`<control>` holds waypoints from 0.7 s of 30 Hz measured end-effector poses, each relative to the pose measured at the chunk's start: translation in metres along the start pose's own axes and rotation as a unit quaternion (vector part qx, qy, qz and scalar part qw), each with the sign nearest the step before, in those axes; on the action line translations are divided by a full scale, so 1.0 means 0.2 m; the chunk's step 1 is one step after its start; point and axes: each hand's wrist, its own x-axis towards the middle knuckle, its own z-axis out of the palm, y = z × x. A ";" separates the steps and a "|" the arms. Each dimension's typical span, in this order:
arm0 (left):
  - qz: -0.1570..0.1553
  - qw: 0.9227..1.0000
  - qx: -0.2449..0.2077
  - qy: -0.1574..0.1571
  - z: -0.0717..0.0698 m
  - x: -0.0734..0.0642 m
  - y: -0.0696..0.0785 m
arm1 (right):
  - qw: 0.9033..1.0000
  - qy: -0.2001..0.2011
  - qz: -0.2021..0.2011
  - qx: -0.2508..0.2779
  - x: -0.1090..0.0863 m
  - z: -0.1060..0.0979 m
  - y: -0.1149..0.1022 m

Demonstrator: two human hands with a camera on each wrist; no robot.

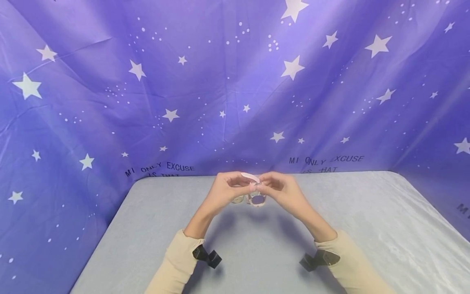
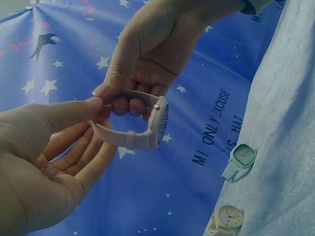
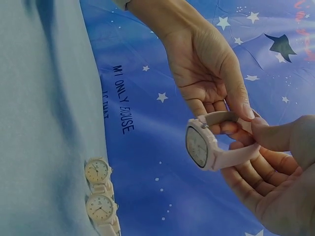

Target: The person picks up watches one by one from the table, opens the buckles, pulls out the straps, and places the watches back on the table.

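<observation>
A pale pink wristwatch (image 1: 257, 199) with a squarish case is held up above the table, its strap bent round into a loop. My left hand (image 1: 224, 190) pinches the strap between thumb and fingers. From the other side, my right hand (image 1: 288, 191) pinches the strap as well, and the two thumb tips meet where the strap ends come together. In the left wrist view the watch case (image 2: 158, 123) points away from both hands. The dial (image 3: 198, 146) shows in the right wrist view. Fingers partly hide the strap ends.
On the grey cloth-covered table (image 1: 367, 228), a mint-green watch (image 2: 243, 155) lies near a cream round watch (image 2: 230, 216). The right wrist view shows another cream watch (image 3: 97, 171) along the far edge. A purple-blue starry curtain (image 1: 227, 81) hangs behind.
</observation>
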 end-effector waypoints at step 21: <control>0.008 0.999 -0.022 -0.025 -0.04 -0.01 0.02 | 0.999 -0.034 -0.001 0.025 0.00 -0.03 0.00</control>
